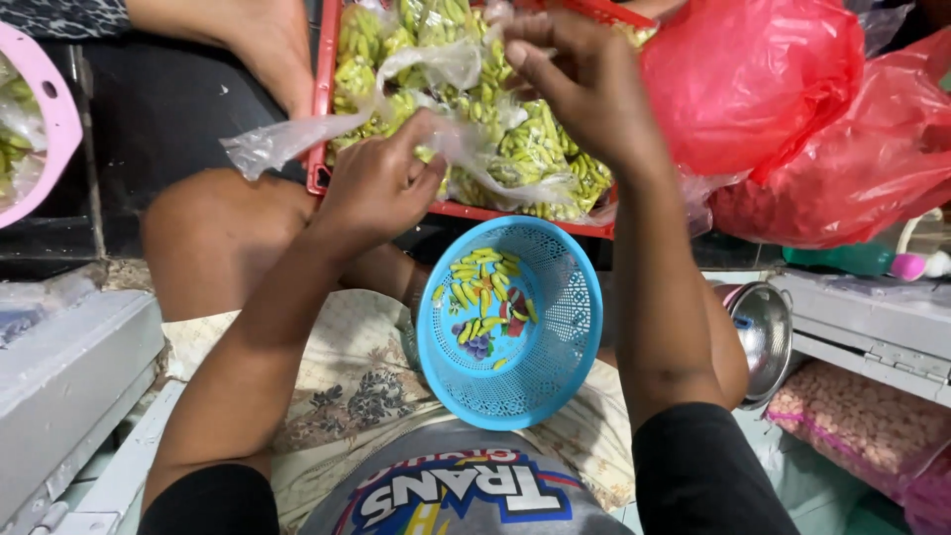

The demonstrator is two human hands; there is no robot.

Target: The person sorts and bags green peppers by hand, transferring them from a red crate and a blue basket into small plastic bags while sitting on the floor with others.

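Both hands work a clear plastic bag (436, 109) at 12 o'clock, over a red tray (322, 119) of bagged yellow-green pieces. Left hand (381, 183) pinches the film shut; right hand (584, 84) closed on the bag's upper part. Blue basket (570, 347) on lap, center, few pieces inside. Red bags (792, 109) at 2 o'clock.

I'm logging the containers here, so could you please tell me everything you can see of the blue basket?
The blue basket is a round, bright blue bowl shape that looks like plastic, with perforated mesh walls and a smooth rim. It rests tilted on the person's lap, mouth turned toward the camera. Inside lie a few small yellow-green pieces, with a printed fruit picture on its floor. Neither hand touches it.
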